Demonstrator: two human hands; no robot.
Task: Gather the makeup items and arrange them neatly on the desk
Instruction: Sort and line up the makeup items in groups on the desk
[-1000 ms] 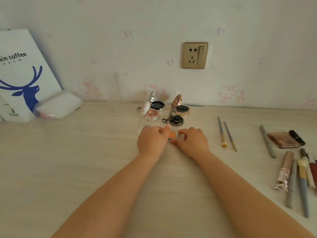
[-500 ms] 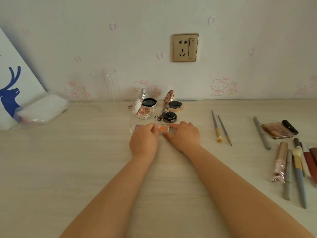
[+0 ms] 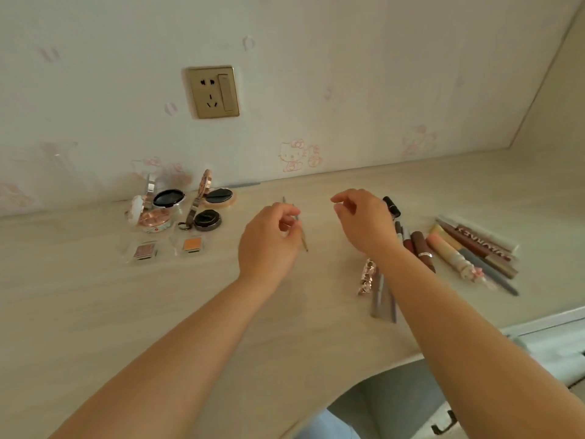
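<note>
Nearest, on the pale desk (image 3: 95, 312), a bundle of grey pencils (image 3: 381, 299) was seen just left of the right forearm. The left hand (image 3: 269, 242) was curled, and a thin brush (image 3: 300, 234) was pinched between its fingertips, its tip pointing near and right. The right hand (image 3: 364, 223) was held above the desk with fingers loosely bent, and nothing was gripped. To its right, a row of tubes (image 3: 468, 248) was laid side by side. At left, two small pans (image 3: 167, 247) were placed near, and four open compacts (image 3: 180, 207) were grouped farther, beside the wall.
</note>
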